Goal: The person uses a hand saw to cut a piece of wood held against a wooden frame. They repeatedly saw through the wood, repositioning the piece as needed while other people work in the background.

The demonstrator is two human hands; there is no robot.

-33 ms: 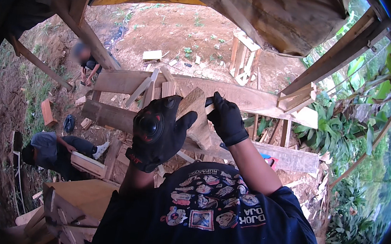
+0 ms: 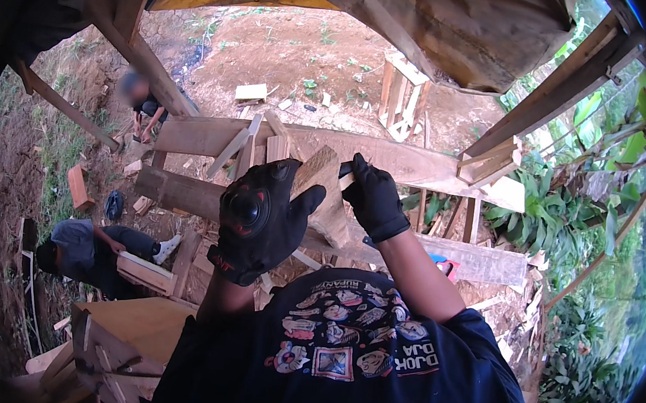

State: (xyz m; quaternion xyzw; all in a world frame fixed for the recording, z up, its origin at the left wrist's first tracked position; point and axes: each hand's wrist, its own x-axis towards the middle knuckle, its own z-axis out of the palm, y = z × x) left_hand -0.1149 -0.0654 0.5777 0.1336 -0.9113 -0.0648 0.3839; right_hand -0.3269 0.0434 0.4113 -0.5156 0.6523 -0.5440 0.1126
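Gripping a wooden block, left hand and right hand raised.

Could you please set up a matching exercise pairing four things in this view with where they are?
Things:
1. left hand
2. right hand
3. wooden block
4. crouching person

Places:
A. on the ground, lower left
B. between the two gloved hands
C. left of the block, thumb against it
D. right of the block, at its upper edge

Pairs: 1-C, 2-D, 3-B, 4-A
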